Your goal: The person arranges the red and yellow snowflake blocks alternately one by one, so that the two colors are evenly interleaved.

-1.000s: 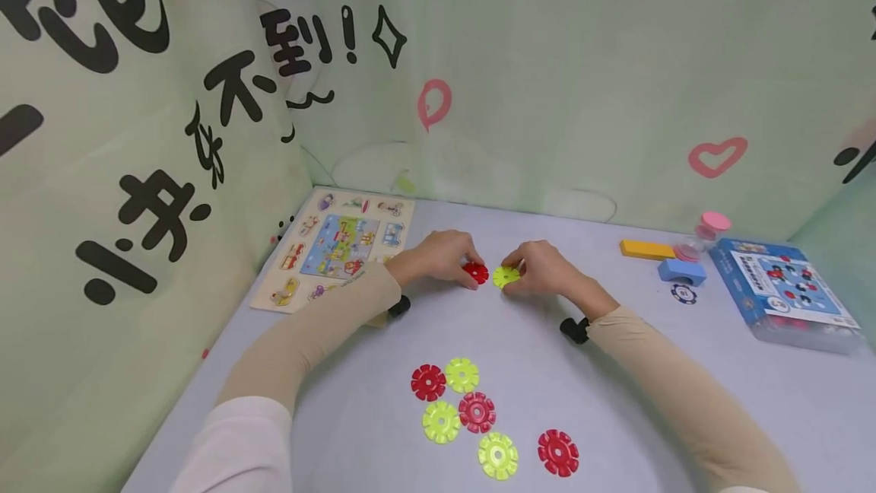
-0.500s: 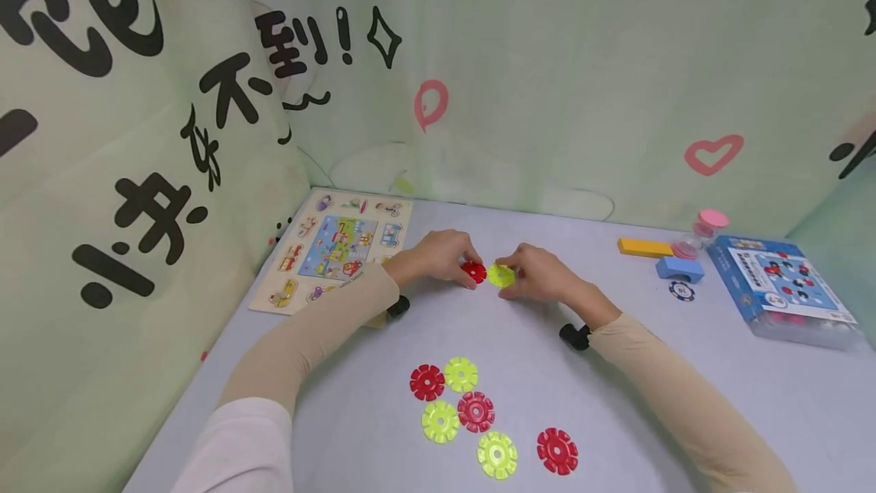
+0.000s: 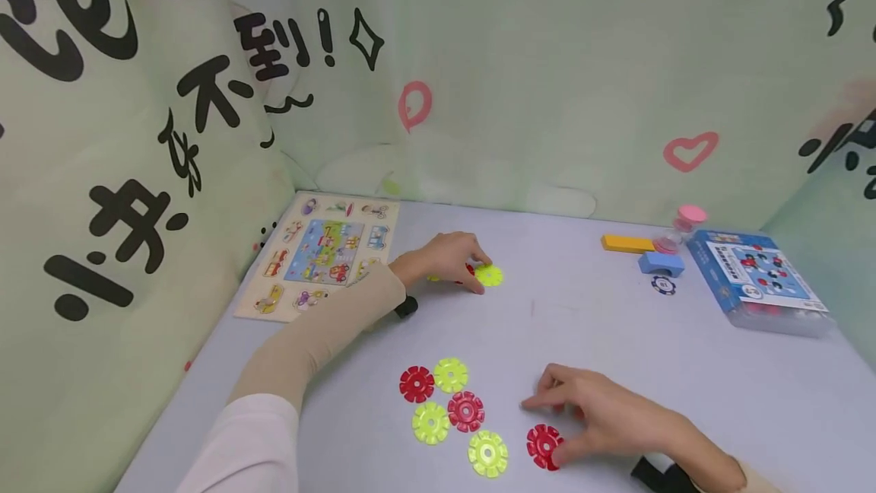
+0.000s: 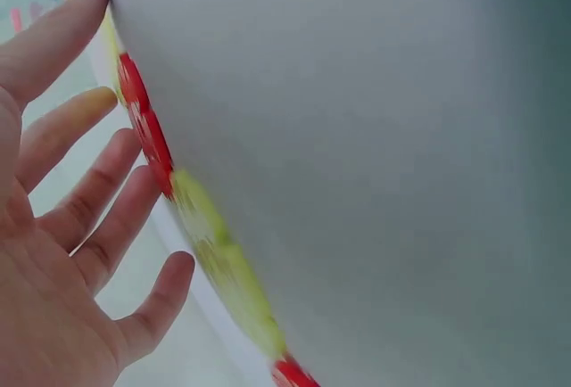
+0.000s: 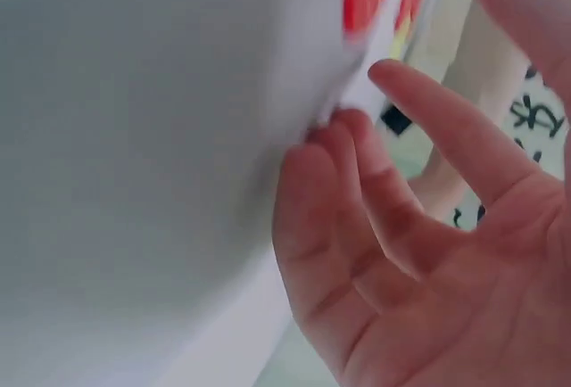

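Observation:
At the back of the table my left hand reaches over a row of notched plastic discs, fingertips right at their edges. A yellow-green disc lies at the right end, beside a red one mostly hidden by the fingers. In the left wrist view that hand's fingers are spread along red and yellow-green discs. Nearer the front, my right hand is over a single red disc, its thumb overlapping the disc's right edge and its fingers extended beyond it. The right wrist view shows the fingers relaxed, holding nothing.
Several loose discs, including a yellow-green one and a red one, lie left of the right hand. A puzzle board stands at the back left. Yellow and blue blocks, a pink-capped bottle and a blue box are back right.
My right hand has let go of the yellow-green disc at the back and come forward to the lone red disc. My left hand stays by the row. The head view has turned slightly right.

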Tool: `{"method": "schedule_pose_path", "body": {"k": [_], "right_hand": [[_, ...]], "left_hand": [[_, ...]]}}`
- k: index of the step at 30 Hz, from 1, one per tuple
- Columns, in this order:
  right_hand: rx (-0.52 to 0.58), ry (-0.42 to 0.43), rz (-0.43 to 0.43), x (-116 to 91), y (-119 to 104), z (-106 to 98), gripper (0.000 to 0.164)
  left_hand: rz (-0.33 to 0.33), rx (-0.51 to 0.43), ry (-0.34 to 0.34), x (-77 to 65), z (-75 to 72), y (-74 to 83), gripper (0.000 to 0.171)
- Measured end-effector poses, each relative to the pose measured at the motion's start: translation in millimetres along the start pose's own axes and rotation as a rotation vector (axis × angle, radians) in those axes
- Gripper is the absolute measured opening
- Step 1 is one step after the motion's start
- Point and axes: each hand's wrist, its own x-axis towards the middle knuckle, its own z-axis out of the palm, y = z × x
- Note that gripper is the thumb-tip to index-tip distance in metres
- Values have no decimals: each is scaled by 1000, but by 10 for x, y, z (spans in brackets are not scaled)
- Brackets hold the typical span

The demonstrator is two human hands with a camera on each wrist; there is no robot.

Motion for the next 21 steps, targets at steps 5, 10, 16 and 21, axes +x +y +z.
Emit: {"method": "schedule_pose_path", "body": {"k": [5, 10, 16, 21], "right_hand": [[-77, 37, 103, -151, -158, 195, 48], [-90, 4, 233, -173, -225, 231, 48], [-71, -4, 168, -206, -253, 268, 46], [-36, -39, 94, -209, -253, 297, 48]], "left_hand": [[4, 23, -1, 18, 8, 4, 56], [-7, 25, 1, 41, 21, 22, 52], [-21, 21, -6, 18, 22, 99, 50], [-26, 18, -1, 7, 17, 128, 50]]}}
